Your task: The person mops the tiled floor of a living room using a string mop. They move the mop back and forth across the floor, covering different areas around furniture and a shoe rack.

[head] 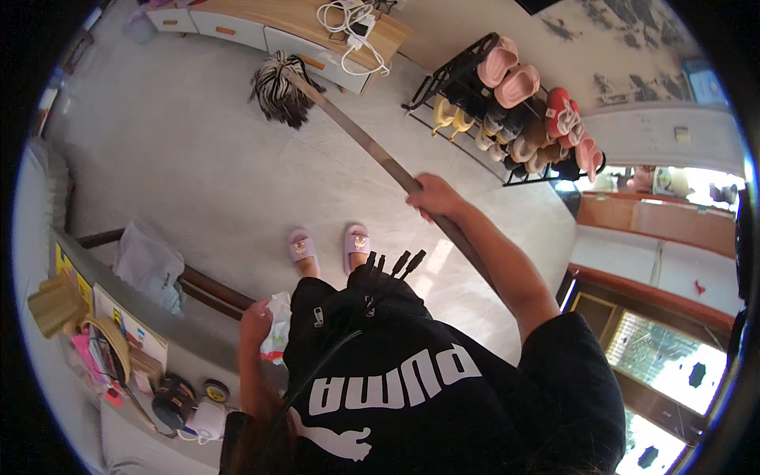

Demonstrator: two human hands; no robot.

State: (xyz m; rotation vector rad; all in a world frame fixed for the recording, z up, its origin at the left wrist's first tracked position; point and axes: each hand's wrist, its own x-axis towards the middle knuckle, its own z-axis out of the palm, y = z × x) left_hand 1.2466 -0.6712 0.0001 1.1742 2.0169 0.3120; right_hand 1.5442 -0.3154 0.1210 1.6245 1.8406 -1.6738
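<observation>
My right hand (436, 195) is closed around the long handle (368, 142) of a string mop. The handle runs from beside my right forearm up to the left, to the mop head (282, 89) of black and white strands near the low cabinet's drawers. Whether the strands rest on the floor is hard to tell. My left hand (256, 320) is at my left side, fingers curled, next to a white plastic bag (278, 326); whether it grips the bag cannot be seen. Pink-purple slippers (301, 244) are on my feet, below the mop.
A low wooden cabinet (228, 29) carries a power strip with white cables (356, 38). A black shoe rack (427, 98) full of shoes stands at upper right. At left, a grey-topped unit (202, 338) holds a basket, tape and other items, near another plastic bag (148, 261).
</observation>
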